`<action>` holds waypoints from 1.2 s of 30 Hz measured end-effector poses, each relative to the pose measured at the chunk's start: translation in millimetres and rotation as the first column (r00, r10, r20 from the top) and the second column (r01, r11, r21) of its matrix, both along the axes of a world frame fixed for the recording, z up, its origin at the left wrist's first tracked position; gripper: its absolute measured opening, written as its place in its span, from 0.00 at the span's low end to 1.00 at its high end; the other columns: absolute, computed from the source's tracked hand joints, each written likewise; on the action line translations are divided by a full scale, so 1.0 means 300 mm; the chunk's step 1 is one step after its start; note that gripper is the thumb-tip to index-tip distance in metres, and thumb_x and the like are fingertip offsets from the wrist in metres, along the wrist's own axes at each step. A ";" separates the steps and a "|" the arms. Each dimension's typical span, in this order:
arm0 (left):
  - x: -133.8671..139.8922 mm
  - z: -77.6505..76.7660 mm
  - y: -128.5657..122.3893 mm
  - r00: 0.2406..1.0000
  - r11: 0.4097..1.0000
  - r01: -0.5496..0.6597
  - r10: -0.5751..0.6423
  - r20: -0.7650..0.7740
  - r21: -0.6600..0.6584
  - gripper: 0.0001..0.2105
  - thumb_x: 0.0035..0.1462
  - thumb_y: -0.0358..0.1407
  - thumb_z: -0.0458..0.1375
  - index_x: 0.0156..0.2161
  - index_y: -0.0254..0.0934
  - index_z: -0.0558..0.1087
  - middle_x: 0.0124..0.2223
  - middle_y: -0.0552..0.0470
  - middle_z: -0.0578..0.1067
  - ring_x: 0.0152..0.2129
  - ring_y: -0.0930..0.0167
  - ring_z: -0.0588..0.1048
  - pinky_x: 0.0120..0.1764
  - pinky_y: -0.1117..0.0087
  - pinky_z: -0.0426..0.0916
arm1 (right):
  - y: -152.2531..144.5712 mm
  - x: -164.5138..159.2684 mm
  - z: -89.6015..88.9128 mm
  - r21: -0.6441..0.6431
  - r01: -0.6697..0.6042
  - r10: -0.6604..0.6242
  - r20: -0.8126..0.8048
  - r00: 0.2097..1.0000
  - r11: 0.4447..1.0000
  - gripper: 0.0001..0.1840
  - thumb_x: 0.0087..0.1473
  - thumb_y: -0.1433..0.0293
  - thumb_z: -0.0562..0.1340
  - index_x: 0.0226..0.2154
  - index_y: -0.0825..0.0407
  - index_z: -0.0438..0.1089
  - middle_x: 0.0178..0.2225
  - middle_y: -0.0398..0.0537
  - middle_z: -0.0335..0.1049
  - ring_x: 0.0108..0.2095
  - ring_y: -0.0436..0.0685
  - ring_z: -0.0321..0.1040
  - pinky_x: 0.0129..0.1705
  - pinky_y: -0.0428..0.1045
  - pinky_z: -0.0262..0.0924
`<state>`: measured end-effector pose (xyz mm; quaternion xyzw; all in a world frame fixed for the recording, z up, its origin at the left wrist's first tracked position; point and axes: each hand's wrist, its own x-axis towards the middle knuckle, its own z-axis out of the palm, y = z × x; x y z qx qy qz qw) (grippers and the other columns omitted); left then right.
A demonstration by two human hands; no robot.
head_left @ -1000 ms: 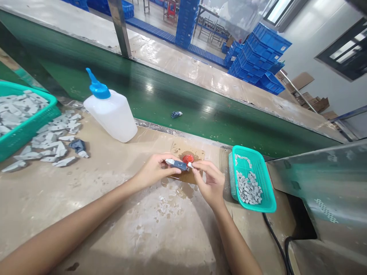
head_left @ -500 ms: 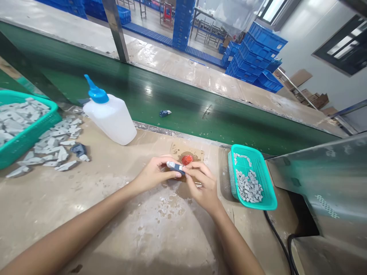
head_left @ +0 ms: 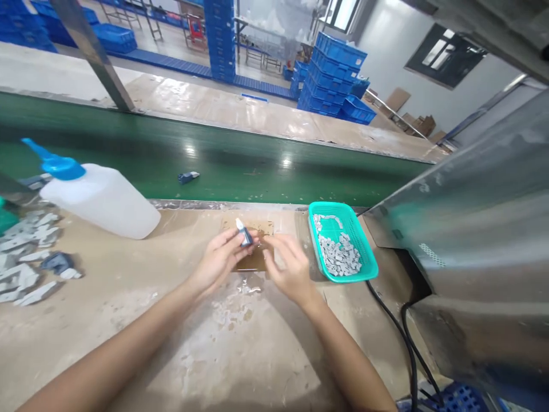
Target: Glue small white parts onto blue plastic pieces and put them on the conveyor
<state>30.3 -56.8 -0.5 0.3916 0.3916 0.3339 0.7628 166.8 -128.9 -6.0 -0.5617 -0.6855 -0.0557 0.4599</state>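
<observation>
Worktable (head_left: 240, 349): brown surface, marked with pale smears, running beneath the grip of the person's left hand (head_left: 221, 254). Green belt (head_left: 240, 178) crosses ahead of the grip, beyond the table edge. Metal housing (head_left: 480, 229) rises well to the right; black cables (head_left: 412, 366) lie between it and the person's right forearm. Stack of blue crates (head_left: 328, 71) far ahead and right of the grip, past the belt.

Green basket (head_left: 362, 237): right of the grip, near the right hand, holding many small grey pieces (head_left: 341, 254). Translucent bottle (head_left: 103, 197) with blue nozzle cap: left and slightly ahead of the grip, well apart from it.

Right hand (head_left: 289, 266): just right of the grip, fingers bent, thumb and forefinger standing a little apart. Fingertips close to the held part; contact cannot be told. Brown sheet (head_left: 257, 262), wet-looking, lies under both hands.

Loose grey pieces (head_left: 26, 246) heaped far left of the grip, behind the bottle's near side in part; a dark part with a pale end (head_left: 57, 263) rests beside them. Another dark part (head_left: 187, 177) lies on the belt, ahead and left.

Held part (head_left: 246, 235): dark blue body, white tip pointing up and away, pinched between left thumb and fingers above the sheet.
</observation>
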 end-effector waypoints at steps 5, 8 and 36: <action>0.056 -0.062 0.217 0.791 0.666 0.317 0.207 -0.576 0.675 0.17 0.55 0.29 0.43 0.50 0.31 0.61 0.43 0.42 0.71 0.40 0.66 0.71 0.46 0.60 0.63 | -0.075 0.329 -0.029 -0.181 0.368 -0.332 0.200 0.922 0.912 0.12 0.47 0.75 0.54 0.34 0.53 0.70 0.34 0.53 0.71 0.37 0.60 0.66 0.40 0.56 0.62; 0.080 -0.104 0.336 0.588 0.466 0.597 0.299 -0.751 0.653 0.19 0.51 0.24 0.45 0.50 0.26 0.63 0.46 0.35 0.70 0.46 0.61 0.67 0.50 0.59 0.59 | -0.083 0.480 -0.102 -0.415 0.467 -0.293 0.416 0.861 0.781 0.16 0.39 0.79 0.54 0.32 0.57 0.72 0.33 0.57 0.72 0.36 0.63 0.68 0.39 0.56 0.62; -0.034 0.087 0.202 0.801 0.846 0.210 0.138 -0.582 0.490 0.09 0.52 0.37 0.47 0.34 0.36 0.67 0.22 0.55 0.65 0.17 0.74 0.67 0.22 0.73 0.64 | -0.100 0.258 -0.027 -0.247 0.008 -0.134 -0.497 0.857 0.969 0.04 0.47 0.68 0.60 0.28 0.52 0.69 0.31 0.51 0.73 0.33 0.58 0.71 0.34 0.51 0.68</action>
